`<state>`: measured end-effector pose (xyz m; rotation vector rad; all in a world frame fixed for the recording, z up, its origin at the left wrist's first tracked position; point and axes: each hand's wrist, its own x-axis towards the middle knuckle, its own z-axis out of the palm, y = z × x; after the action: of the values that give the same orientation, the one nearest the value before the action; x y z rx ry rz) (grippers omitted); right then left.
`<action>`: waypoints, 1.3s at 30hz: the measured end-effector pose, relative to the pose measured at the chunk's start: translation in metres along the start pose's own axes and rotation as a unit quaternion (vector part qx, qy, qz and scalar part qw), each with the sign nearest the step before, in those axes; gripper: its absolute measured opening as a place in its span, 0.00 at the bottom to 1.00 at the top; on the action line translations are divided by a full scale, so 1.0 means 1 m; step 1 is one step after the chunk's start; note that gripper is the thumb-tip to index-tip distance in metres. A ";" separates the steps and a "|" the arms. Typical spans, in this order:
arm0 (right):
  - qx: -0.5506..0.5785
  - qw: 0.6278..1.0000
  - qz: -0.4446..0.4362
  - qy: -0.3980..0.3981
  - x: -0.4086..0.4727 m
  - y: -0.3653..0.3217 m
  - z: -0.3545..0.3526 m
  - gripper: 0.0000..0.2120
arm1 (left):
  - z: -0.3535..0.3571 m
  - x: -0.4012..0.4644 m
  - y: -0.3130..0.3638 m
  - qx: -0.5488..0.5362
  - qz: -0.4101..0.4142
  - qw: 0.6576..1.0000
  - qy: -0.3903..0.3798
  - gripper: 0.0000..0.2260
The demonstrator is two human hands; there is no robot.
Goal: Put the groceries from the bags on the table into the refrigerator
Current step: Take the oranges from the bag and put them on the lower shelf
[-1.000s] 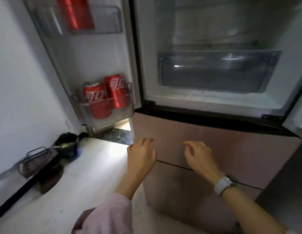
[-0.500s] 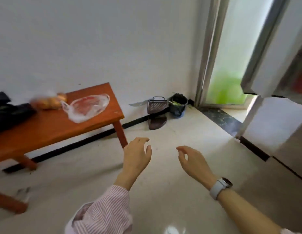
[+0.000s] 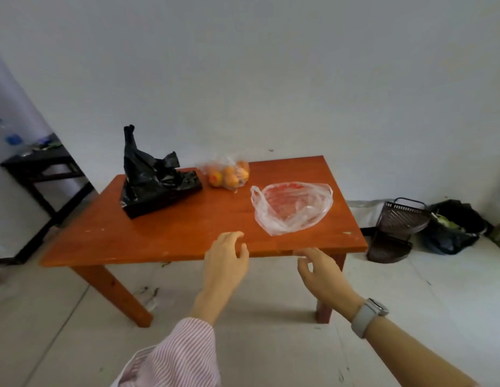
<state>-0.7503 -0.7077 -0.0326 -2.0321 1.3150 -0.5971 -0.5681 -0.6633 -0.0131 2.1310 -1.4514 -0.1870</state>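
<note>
A low orange-brown wooden table [image 3: 170, 238] stands against the white wall. On it sit a crumpled black plastic bag [image 3: 153, 180] at the left, a clear bag of orange fruit [image 3: 229, 174] at the back, and a flat clear plastic bag with red print [image 3: 293, 208] at the right. My left hand [image 3: 226, 261] hovers over the table's front edge with relaxed fingers, holding nothing. Just in front of that edge, below the clear bag, my right hand [image 3: 321, 272] is loosely open and empty. The refrigerator is out of view.
A dark wire basket [image 3: 399, 219] over a brown dustpan [image 3: 388, 247] and a black rubbish bag [image 3: 452, 227] stand on the floor at the right wall. A dark side table [image 3: 39, 169] stands at the far left. Pale floor lies in front of the table.
The view has swung left from the open refrigerator to the table. Both empty hands now reach toward the table's front edge.
</note>
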 end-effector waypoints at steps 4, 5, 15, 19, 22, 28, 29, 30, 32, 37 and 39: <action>-0.010 1.000 -0.012 -0.019 0.082 -0.008 0.013 0.15 | 0.003 0.069 -0.017 -0.020 -0.011 1.000 0.013 0.15; -0.006 1.000 -0.011 -0.026 0.105 -0.007 0.016 0.15 | 0.007 0.087 -0.022 -0.023 -0.012 1.000 0.014 0.15; -0.018 0.997 -0.055 -0.041 0.359 0.004 0.047 0.17 | 0.055 0.297 -0.074 -0.053 -0.095 0.994 0.014 0.17; -0.045 0.993 -0.092 -0.059 0.445 -0.008 0.069 0.20 | 0.070 0.366 -0.104 -0.052 -0.117 0.992 0.014 0.18; -0.060 0.990 -0.107 -0.065 0.499 -0.015 0.090 0.22 | 0.082 0.414 -0.129 -0.046 -0.117 0.992 0.000 0.18; -0.174 0.968 -0.168 -0.059 0.605 -0.028 0.133 0.26 | 0.111 0.515 -0.174 -0.037 -0.095 0.994 -0.025 0.25; -0.202 0.962 -0.172 -0.061 0.618 -0.030 0.140 0.28 | 0.116 0.528 -0.180 -0.024 -0.089 0.995 -0.030 0.25; -0.229 0.956 -0.174 -0.066 0.630 -0.029 0.148 0.29 | 0.121 0.538 -0.187 0.001 -0.082 0.996 -0.040 0.25; -0.283 0.938 -0.182 -0.085 0.648 -0.027 0.162 0.29 | 0.130 0.550 -0.200 0.046 -0.045 0.996 -0.055 0.19; -0.270 0.933 -0.177 -0.156 0.624 0.010 0.177 0.19 | 0.160 0.534 -0.227 0.046 0.152 0.980 -0.119 0.10; -0.287 0.916 -0.169 -0.226 0.599 0.033 0.186 0.20 | 0.169 0.522 -0.233 0.054 0.169 0.969 -0.172 0.12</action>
<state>-0.4087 -1.2173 -0.1656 -2.6917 0.9239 0.1617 -0.2335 -1.1290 -0.1773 1.9605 -2.0433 -0.3709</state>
